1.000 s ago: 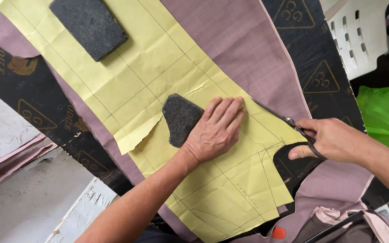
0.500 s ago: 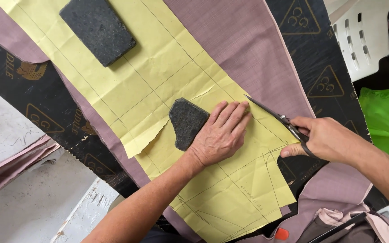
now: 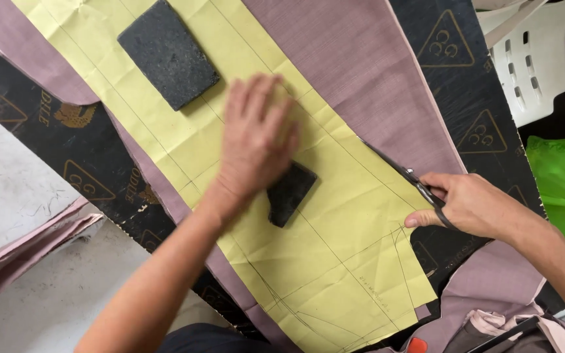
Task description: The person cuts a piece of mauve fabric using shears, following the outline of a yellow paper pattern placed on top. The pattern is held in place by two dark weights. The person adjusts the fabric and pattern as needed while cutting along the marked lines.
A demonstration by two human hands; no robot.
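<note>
Yellow paper pattern point(image 3: 335, 216) lay under your flat, spread left hand point(image 3: 256, 140), a small dark stone weight point(image 3: 289, 193) by its fingertips; your right hand point(image 3: 472, 206) gripped black scissors point(image 3: 400, 171), blades pointing up-left along the pattern's edge.

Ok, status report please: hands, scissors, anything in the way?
Left hand flat on yellow pattern, touching small dark weight. Right hand holds scissors at pattern edge. Cut line unobstructed.
</note>
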